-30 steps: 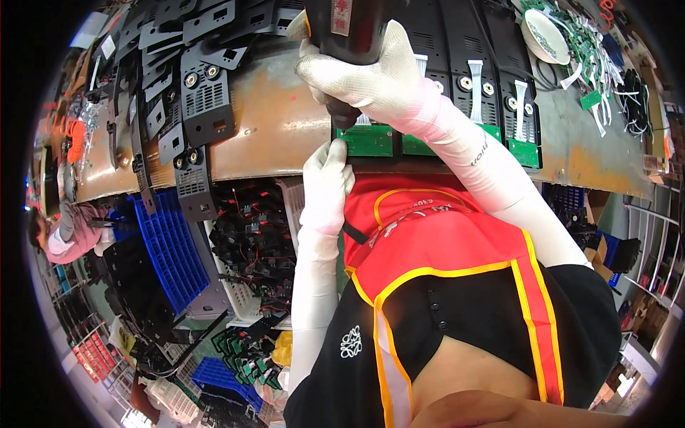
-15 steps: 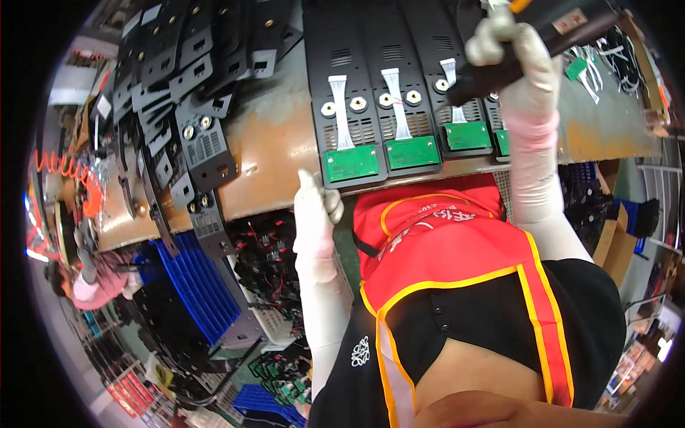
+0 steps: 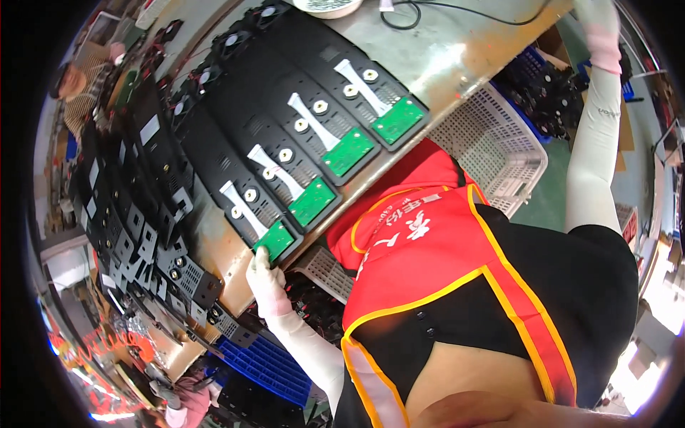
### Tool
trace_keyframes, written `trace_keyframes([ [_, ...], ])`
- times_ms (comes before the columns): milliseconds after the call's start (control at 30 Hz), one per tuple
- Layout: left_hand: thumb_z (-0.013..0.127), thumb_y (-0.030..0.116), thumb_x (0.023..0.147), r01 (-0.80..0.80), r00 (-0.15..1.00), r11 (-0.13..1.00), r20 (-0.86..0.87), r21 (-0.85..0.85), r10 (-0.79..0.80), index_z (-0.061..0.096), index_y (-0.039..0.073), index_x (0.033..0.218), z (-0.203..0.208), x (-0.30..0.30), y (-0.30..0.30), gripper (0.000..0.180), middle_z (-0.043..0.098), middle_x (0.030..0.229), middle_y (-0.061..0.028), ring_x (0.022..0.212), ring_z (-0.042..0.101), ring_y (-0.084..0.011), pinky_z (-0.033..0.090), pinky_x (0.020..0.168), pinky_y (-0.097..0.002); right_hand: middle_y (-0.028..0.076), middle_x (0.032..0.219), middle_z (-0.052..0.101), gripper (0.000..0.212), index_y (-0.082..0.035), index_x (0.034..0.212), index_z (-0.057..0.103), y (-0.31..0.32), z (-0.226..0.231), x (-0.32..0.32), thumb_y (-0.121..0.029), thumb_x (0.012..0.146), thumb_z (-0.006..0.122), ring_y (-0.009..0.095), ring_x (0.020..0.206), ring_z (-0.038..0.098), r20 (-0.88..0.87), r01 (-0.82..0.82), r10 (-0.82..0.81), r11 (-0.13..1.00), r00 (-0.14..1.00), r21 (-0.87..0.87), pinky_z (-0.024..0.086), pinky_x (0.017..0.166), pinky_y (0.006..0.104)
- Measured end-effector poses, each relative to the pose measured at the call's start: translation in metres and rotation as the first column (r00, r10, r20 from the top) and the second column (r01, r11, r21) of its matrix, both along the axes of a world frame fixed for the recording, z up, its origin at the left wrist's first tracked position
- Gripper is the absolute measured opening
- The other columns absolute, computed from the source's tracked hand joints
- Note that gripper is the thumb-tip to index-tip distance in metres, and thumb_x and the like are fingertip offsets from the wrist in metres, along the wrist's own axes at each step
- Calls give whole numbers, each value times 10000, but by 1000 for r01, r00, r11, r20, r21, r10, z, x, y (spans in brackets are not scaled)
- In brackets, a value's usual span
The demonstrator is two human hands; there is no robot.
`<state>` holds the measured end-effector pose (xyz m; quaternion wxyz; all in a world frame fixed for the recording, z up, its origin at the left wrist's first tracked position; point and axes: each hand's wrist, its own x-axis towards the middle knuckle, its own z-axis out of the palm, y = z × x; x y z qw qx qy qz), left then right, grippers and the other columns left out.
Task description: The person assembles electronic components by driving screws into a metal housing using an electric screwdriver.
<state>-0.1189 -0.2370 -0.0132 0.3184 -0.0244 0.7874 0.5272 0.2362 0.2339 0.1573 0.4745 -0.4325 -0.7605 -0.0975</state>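
Several long black perforated panels (image 3: pixel 325 53) lie side by side on the metal bench. Each bears a green circuit board (image 3: pixel 349 151) at its near end, with a white ribbon cable (image 3: pixel 314 120) and two brass-coloured round fittings. My left hand (image 3: pixel 268 284), in a white glove, is at the bench edge. Its index finger reaches the corner of the leftmost green board (image 3: pixel 274 241), while the other fingers are loosely curled and grip nothing I can see. My right hand (image 3: pixel 598 25) is stretched out at the upper right edge of the picture, its fingers cut off from view.
More black metal parts (image 3: pixel 139 221) are heaped on the left of the bench. A white bowl (image 3: pixel 328 6) and a black cable (image 3: pixel 464 10) lie at the far side. Below the bench stand a white plastic basket (image 3: pixel 492 139) and blue crates (image 3: pixel 264 371). Other people are at the left.
The view has swung, so the panels now lie slanted. My right hand has gone from over the panels, with a long dark object, to the upper right edge. My left hand has reached the leftmost board.
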Motion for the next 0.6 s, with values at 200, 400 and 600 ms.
trace_keyframes([
  [200,577,438,885,-7,1000,1000,-6,24,7,526,137,814,0,3,-1,314,309,514,75,391,258,-33,177,358,-208,175,1133,607,593,-116,1233,540,-28,-63,-39,-340,702,682,287,1048,589,432,20,422,696,797,-718,439,926,351],
  [400,474,391,951,-145,972,989,-192,-42,134,562,42,1024,29,24,0,367,274,534,78,403,256,-40,210,370,-209,165,954,622,558,-143,1262,493,-12,-163,-60,-239,743,674,333,897,608,363,-261,562,743,743,-616,489,797,397],
  [600,465,290,952,-114,967,953,-188,280,170,520,21,977,56,28,49,276,316,636,44,538,315,-73,285,493,-214,81,901,574,615,-125,1242,494,-6,-173,-63,-371,717,699,266,836,572,425,-370,580,795,695,-481,484,744,385],
])
